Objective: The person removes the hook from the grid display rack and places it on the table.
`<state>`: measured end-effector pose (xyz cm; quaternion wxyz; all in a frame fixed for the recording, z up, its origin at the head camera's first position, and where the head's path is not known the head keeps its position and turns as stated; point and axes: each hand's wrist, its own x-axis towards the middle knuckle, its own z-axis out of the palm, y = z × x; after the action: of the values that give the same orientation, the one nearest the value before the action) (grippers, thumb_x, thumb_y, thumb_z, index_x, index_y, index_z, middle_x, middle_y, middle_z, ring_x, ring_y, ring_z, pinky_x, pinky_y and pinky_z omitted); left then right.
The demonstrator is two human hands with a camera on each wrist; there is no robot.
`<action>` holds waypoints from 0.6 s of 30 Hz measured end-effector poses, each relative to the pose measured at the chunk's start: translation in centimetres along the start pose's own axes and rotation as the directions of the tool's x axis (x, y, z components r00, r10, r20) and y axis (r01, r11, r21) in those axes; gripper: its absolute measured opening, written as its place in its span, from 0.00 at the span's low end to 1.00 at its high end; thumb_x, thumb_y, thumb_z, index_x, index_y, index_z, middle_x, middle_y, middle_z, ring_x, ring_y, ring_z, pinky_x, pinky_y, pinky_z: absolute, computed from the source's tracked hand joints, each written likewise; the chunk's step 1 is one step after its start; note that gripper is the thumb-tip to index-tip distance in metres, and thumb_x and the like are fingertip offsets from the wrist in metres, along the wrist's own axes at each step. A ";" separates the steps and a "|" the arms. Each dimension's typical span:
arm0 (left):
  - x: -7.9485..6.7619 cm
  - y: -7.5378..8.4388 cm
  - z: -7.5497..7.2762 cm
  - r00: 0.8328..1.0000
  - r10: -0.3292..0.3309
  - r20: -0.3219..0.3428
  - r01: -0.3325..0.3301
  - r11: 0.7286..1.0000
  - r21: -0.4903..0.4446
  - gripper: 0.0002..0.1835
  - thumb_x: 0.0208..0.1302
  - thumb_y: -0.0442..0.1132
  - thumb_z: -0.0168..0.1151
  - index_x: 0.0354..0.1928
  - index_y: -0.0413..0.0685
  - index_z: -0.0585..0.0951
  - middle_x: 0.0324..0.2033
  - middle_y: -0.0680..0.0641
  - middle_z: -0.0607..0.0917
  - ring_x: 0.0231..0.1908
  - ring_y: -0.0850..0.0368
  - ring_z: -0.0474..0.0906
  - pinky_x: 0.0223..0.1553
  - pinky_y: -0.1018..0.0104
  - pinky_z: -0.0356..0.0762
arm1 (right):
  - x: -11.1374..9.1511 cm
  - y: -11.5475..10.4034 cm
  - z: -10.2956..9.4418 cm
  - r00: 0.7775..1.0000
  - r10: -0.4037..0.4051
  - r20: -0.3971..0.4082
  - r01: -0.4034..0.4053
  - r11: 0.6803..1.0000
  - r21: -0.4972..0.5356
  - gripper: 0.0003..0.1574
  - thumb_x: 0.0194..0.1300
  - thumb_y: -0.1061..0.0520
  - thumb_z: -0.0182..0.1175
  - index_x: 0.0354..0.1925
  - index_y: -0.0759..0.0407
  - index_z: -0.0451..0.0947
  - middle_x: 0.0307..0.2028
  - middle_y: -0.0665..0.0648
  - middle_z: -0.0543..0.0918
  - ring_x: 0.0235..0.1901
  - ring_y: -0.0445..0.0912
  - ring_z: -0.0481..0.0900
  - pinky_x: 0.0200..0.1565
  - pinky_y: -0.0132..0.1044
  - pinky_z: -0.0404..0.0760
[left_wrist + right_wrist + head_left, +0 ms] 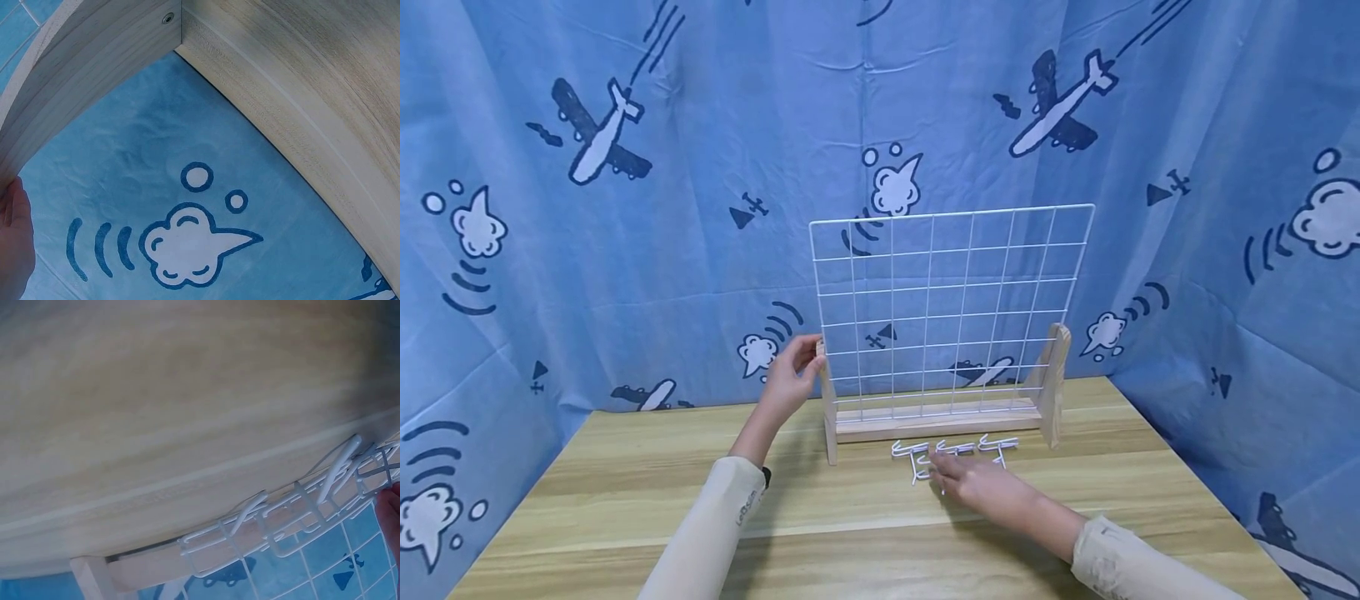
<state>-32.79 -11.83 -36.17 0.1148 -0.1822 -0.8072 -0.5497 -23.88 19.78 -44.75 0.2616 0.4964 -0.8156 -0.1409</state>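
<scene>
A white wire grid panel (pixel 929 288) stands upright in a wooden stand (pixel 936 427) on the table. My left hand (pixel 790 377) grips the upper part of the stand's left side post (pixel 829 408) between thumb and fingers. In the left wrist view, part of that hand (pixel 15 240) shows at the post's edge. Before the stand lie several white wire hooks (pixel 997 443). Over the left part of this group, my right hand (pixel 985 490) pinches one hook with its fingertips. The right wrist view has fingers (pixel 390 515) against a white wire hook (pixel 381 470), partly cut off by the frame.
The wood-grain table (pixel 850 517) runs back to a blue curtain (pixel 700 208) printed with aeroplanes and clouds. More curtain hangs at both sides. The stand's right post (pixel 1054 387) rises beyond the hooks.
</scene>
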 end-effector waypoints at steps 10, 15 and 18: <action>0.1 -0.1 0.1 1.000 0.017 -0.008 -0.017 1.000 0.002 0.19 0.70 0.32 0.54 0.61 0.34 0.70 0.54 0.34 0.76 0.59 0.45 0.72 0.64 0.58 0.68 | 0.0 -0.4 0.0 1.000 0.009 0.026 -0.008 1.000 -0.012 0.25 0.45 0.66 0.69 0.46 0.58 0.83 0.53 0.64 0.80 0.49 0.53 0.82 0.49 0.40 0.82; 0.0 -0.1 0.1 1.000 0.015 -0.005 -0.015 1.000 -0.002 0.20 0.70 0.31 0.54 0.61 0.34 0.69 0.55 0.33 0.76 0.60 0.45 0.72 0.65 0.57 0.68 | 0.0 -0.5 0.1 1.000 0.004 0.017 -0.004 1.000 -0.010 0.26 0.45 0.65 0.70 0.47 0.56 0.84 0.54 0.64 0.80 0.50 0.54 0.81 0.50 0.41 0.82; 0.0 0.0 0.1 1.000 0.007 0.001 -0.007 1.000 -0.005 0.20 0.70 0.31 0.54 0.62 0.35 0.69 0.55 0.34 0.75 0.60 0.45 0.71 0.65 0.57 0.67 | 0.0 -0.7 0.1 1.000 0.005 0.030 -0.004 1.000 -0.021 0.28 0.44 0.65 0.70 0.48 0.55 0.83 0.54 0.64 0.79 0.52 0.54 0.80 0.50 0.40 0.82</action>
<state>-32.77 -11.79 -36.24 0.1159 -0.1856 -0.8053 -0.5511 -23.44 19.50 -45.16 0.2549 0.4897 -0.8190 -0.1565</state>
